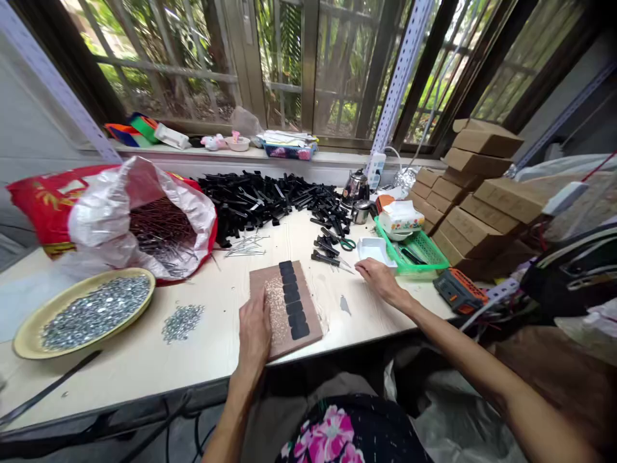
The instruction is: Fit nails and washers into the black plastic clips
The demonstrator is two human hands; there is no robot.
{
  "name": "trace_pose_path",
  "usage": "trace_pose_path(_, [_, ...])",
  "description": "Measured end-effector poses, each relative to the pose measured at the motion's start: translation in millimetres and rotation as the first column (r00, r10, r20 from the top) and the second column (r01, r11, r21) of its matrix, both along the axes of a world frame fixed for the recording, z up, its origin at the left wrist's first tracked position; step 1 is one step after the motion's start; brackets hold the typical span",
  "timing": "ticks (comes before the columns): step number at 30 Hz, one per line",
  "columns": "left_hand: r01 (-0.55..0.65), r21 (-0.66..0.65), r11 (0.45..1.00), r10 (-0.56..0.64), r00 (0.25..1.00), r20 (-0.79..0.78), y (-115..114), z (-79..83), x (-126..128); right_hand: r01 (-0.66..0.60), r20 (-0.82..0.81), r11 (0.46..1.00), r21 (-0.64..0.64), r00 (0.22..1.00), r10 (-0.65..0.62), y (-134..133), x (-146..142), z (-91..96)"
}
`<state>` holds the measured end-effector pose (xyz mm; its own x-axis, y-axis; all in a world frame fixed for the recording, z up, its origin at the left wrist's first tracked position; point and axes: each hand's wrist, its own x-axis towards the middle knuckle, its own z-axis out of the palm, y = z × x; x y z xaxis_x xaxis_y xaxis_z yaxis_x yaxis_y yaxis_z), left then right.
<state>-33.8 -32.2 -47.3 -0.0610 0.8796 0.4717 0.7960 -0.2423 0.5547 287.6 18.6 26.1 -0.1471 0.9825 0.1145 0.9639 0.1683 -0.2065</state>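
Observation:
A brown board [312,308] lies tilted near the table's front edge, with a row of black flat pieces [292,299] along it and a patch of pale specks on its left part. My left hand [254,325] rests on the board's left edge, fingers bent and closed against it. Farther right, my right hand [378,278] hovers by a small white tray [372,249]. Its fingertips are pinched together; anything between them is too small to make out. Left of those fingertips lie several black-handled pieces [325,258] with thin metal ends, and green-handled scissors [348,244].
A yellow dish [139,315] of small metal parts and a loose pile [183,321] of them are at left. Behind stand a red-and-white sack [101,212] of rods and a heap of black parts [260,193]. A green basket [436,254] and cardboard boxes [482,225] stand right.

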Motion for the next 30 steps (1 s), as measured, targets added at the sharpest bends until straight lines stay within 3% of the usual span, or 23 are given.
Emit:
trace_pose_path(2, [-0.012, 0.001, 1.000, 0.012, 1.000, -0.008, 0, -2.4, -1, 0.026, 0.055, 0.999, -0.035, 0.998, -0.024, 29, -21, -9.4])
trace_pose_path(5, [-0.007, 0.012, 1.000, 0.007, 1.000, -0.020, 0, -4.8, -2, 0.047, 0.107, 0.997, -0.068, 0.993, -0.039, 48, -37, -22.6])
trace_pose_path(8, [-0.013, 0.047, 0.999, 0.015, 0.999, -0.040, -7, 4.0, 0, 0.063, 0.151, 0.996, -0.066, 0.987, -0.053, 46, -41, -23.0])
trace_pose_path(11, [-0.055, 0.158, 0.986, 0.070, 0.993, -0.090, -24, 30.8, 14, 0.012, 0.167, 1.000, -0.019, 0.986, -0.009, 29, -46, -6.6])
trace_pose_path(13, [0.012, 0.240, 0.971, 0.032, 0.983, -0.180, -35, 55.0, 28, -0.146, 0.177, 0.988, 0.058, 0.975, 0.134, 12, -53, 11.9])
trace_pose_path(14, [0.052, 0.257, 0.965, 0.010, 0.973, -0.232, -40, 67.0, 36, -0.273, 0.187, 0.956, 0.108, 0.950, 0.250, 2, -58, 22.4])
trace_pose_path(16, [0.129, 0.244, 0.961, -0.050, 0.951, -0.306, -47, 86.9, 50, -0.526, 0.185, 0.833, 0.169, 0.847, 0.498, -15, -69, 43.8])
trace_pose_path(18, [0.182, 0.137, 0.974, -0.138, 0.950, -0.278, -51, 99.1, 57, -0.659, 0.073, 0.732, 0.170, 0.750, 0.658, -26, -79, 61.5])
trace_pose_path(19, [0.197, 0.063, 0.978, -0.181, 0.962, -0.206, -53, 102.3, 58, -0.674, -0.043, 0.725, 0.145, 0.727, 0.685, -29, -83, 67.4])
trace_pose_path(21, [0.222, -0.061, 0.973, -0.218, 0.974, 0.060, -57, 104.2, 56, -0.635, -0.354, 0.771, 0.046, 0.712, 0.607, -30, -91, 71.7])
trace_pose_path(23, [0.273, -0.153, 0.950, -0.187, 0.887, 0.422, -61, 103.0, 52, -0.566, -0.641, 0.818, -0.107, 0.668, 0.378, -27, -100, 66.2])
trace_pose_path(26, [0.410, -0.203, 0.889, -0.060, 0.544, 0.837, -63, 100.7, 47, -0.553, -0.842, 0.794, -0.253, 0.530, 0.101, -25, -117, 45.7])
trace_pose_path(28, [0.462, -0.191, 0.866, 0.024, 0.343, 0.939, -63, 100.1, 46, -0.568, -0.896, 0.782, -0.256, 0.442, 0.027, -28, -131, 31.1])
trace_pose_path(30, [0.491, -0.185, 0.851, 0.073, 0.237, 0.969, -64, 99.9, 45, -0.540, -0.933, 0.812, -0.222, 0.361, -0.015, -32, -144, 21.6])
